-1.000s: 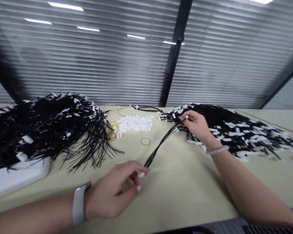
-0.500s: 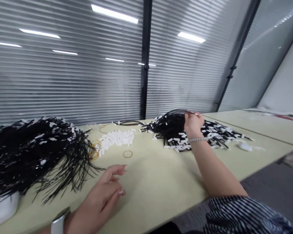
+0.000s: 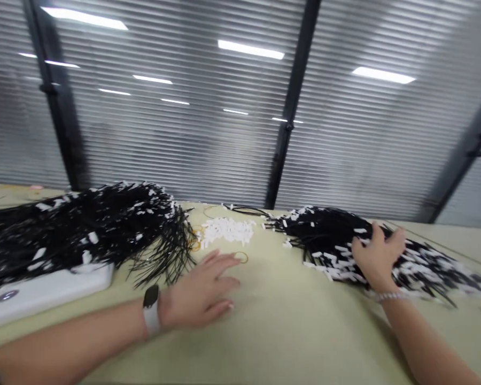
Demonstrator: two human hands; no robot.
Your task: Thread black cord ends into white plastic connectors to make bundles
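At the right, my right hand is over a pile of black cables with white tags, its fingers spread on or just above them. My left hand hovers over the table, fingers apart and holding nothing. Just beyond its fingertips lies a yellow rubber band. A heap of small white pieces sits between the two piles. To the left is a larger pile of black cables, also with white tags, its loose ends pointing toward my left hand.
A long white device with a round button lies in front of the left pile. More rubber bands lie beside the white pieces. A loop of black cable is near the back edge. Glass panels with blinds stand behind the table.
The view has swung left. My right hand, pinching at a few raised cables before, has opened over the right pile. My left hand has spread its fingers and moved toward the rubber band.
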